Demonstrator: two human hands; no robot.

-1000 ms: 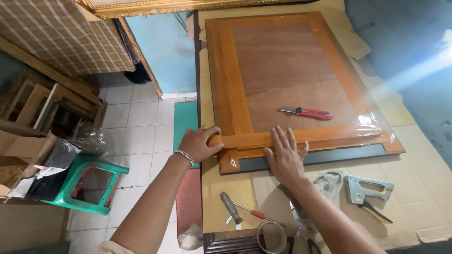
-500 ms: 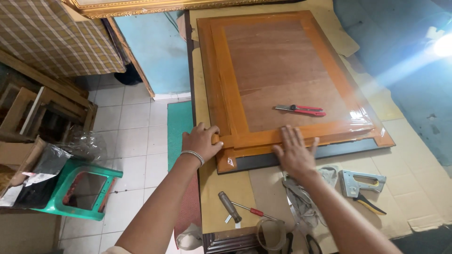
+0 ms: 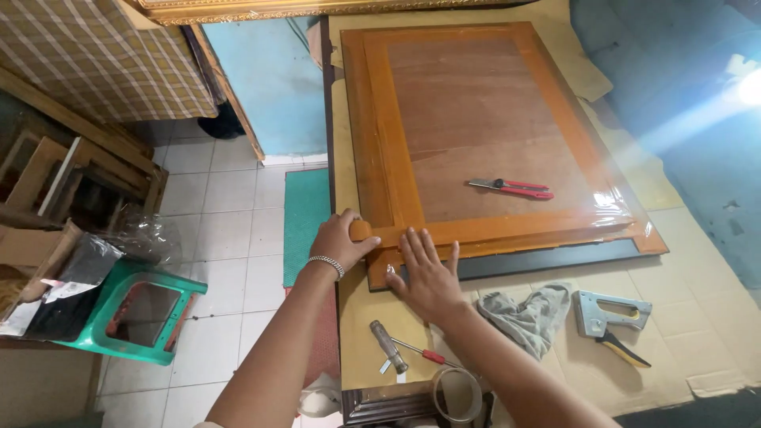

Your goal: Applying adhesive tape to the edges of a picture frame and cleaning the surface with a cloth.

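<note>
- The left hand (image 3: 339, 238) curls around the near left corner of the wooden frame (image 3: 380, 158), fingers closed on its edge.
- The right hand (image 3: 428, 273) lies flat, fingers spread, on the frame's near rail.
- The frame lies on the cardboard-covered table (image 3: 713, 317); red-handled pliers (image 3: 511, 188) rest on its panel.

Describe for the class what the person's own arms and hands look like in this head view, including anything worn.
Both forearms are bare, with no sleeves in view and no gloves. The left hand has a silver bead-like bracelet around its wrist. The right hand shows no bracelet or watch, and no rings can be made out on either hand. No markings are visible on the arms.
</note>
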